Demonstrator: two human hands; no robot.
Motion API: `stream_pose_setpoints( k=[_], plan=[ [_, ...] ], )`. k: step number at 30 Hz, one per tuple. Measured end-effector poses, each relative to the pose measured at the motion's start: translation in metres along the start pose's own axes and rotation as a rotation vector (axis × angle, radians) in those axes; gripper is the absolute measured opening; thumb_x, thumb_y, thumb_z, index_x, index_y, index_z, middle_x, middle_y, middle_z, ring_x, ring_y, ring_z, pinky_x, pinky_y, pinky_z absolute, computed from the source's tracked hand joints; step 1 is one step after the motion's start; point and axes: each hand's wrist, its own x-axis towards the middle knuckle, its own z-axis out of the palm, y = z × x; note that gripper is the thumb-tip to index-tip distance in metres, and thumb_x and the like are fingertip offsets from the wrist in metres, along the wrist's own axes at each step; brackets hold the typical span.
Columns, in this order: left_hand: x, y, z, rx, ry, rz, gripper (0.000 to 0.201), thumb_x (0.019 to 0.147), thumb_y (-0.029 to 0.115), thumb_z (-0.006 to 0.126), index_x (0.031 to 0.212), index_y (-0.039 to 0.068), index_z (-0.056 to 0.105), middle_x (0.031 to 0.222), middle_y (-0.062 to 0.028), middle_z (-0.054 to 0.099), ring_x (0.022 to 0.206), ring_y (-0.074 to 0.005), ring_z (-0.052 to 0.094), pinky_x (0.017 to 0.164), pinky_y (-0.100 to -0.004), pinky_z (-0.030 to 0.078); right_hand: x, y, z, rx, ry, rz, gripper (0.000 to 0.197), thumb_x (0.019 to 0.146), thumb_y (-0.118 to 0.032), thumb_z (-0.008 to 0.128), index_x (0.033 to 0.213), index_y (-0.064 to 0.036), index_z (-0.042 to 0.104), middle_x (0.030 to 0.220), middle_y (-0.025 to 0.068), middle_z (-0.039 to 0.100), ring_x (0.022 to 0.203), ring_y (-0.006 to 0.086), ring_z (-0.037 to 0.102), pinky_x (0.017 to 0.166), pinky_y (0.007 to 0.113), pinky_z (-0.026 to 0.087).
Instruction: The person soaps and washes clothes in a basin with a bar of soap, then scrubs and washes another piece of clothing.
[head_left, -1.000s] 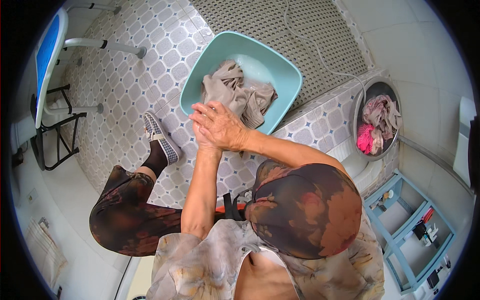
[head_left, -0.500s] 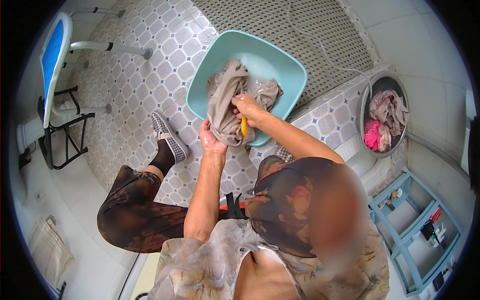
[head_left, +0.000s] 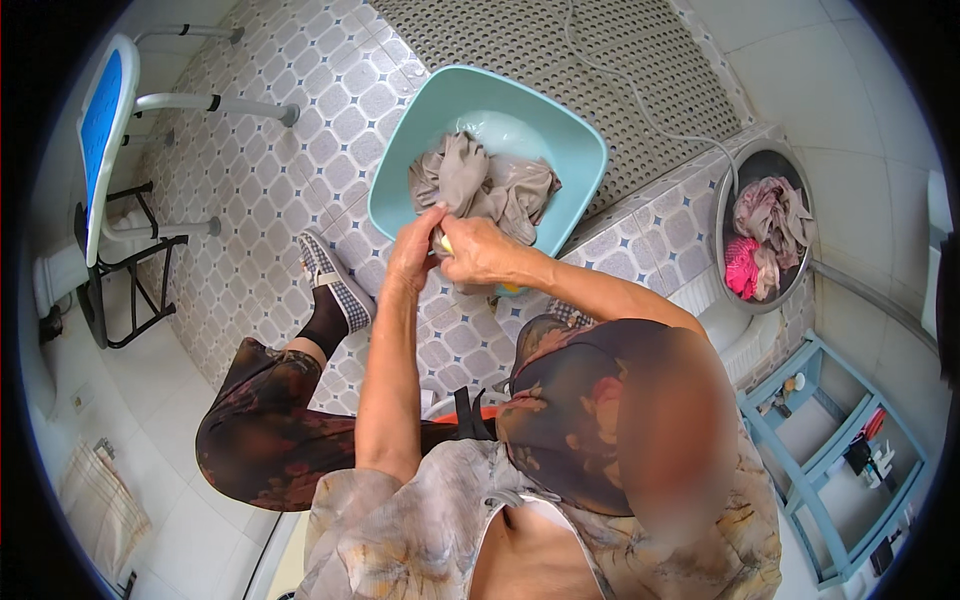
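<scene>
Right hand (head_left: 478, 252) gripped the near edge of a wet grey-brown cloth (head_left: 480, 185), fingers closed, with something small and yellow just showing under them. Left hand (head_left: 412, 255) pinched the same edge, touching the right. Cloth lay bunched in a teal basin (head_left: 570, 140) on the patterned tile floor (head_left: 250, 190), part hanging over the near rim. Round tub (head_left: 765, 235) of pink and beige laundry sat well to the right.

Home washroom: tiled floor (head_left: 250, 200), washing machine (head_left: 765, 235) (laundry inside).
</scene>
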Motion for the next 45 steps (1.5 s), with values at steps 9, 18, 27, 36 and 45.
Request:
stream_pose_setpoints(
  k=[9,18,27,36,45],
  plan=[
    [0.034,0.041,-0.006,0.334,0.1,-0.175,0.048,0.078,0.026,0.076,0.11,-0.008,0.063,0.098,-0.0185,0.069,0.081,-0.0259,0.069,0.073,-0.0388,0.057,-0.005,-0.029,-0.028,-0.021,-0.27,-0.168,0.032,0.068,-0.016,0.059,0.094,0.0015,0.054,0.08,0.0276,0.063,0.078,0.0458,0.062,0.069,0.05,0.048],
    [-0.003,0.101,0.019,-0.386,-0.303,-0.141,0.039,0.088,0.022,0.065,0.121,0.001,0.058,0.108,-0.017,0.067,0.096,-0.0293,0.067,0.088,-0.0418,0.056,-0.014,-0.064,-0.064,0.264,-0.341,-0.18,0.032,0.065,-0.016,0.06,0.089,0.003,0.052,0.077,0.0251,0.061,0.074,0.0409,0.062,0.066,0.045,0.047],
    [-0.066,0.152,0.069,-0.361,-0.284,0.311,0.027,0.09,0.03,0.065,0.102,0.005,0.062,0.089,-0.0101,0.068,0.073,-0.0201,0.066,0.07,-0.034,0.057,-0.028,-0.122,-0.115,0.359,-0.308,-0.507,0.031,0.065,-0.006,0.064,0.092,0.0008,0.05,0.071,0.0148,0.058,0.064,0.0282,0.059,0.059,0.039,0.046],
    [-0.047,0.113,0.067,-0.565,-0.325,0.22,0.046,0.095,0.045,0.053,0.118,0.005,0.058,0.109,-0.0096,0.066,0.097,-0.0214,0.063,0.086,-0.0375,0.051,0.015,-0.095,-0.03,0.085,0.039,-0.678,0.031,0.076,-0.018,0.07,0.095,-0.0027,0.052,0.092,0.0155,0.059,0.082,0.0369,0.059,0.074,0.044,0.049],
    [-0.017,0.045,0.057,-0.579,-0.326,0.282,0.049,0.095,0.043,0.049,0.127,0.006,0.051,0.122,-0.0104,0.058,0.11,-0.0248,0.055,0.096,-0.041,0.043,0.073,-0.015,-0.018,-0.479,0.362,-0.576,0.018,0.086,-0.027,0.063,0.095,-0.0123,0.065,0.101,0.0016,0.061,0.097,0.0264,0.051,0.086,0.041,0.04]
  ],
)
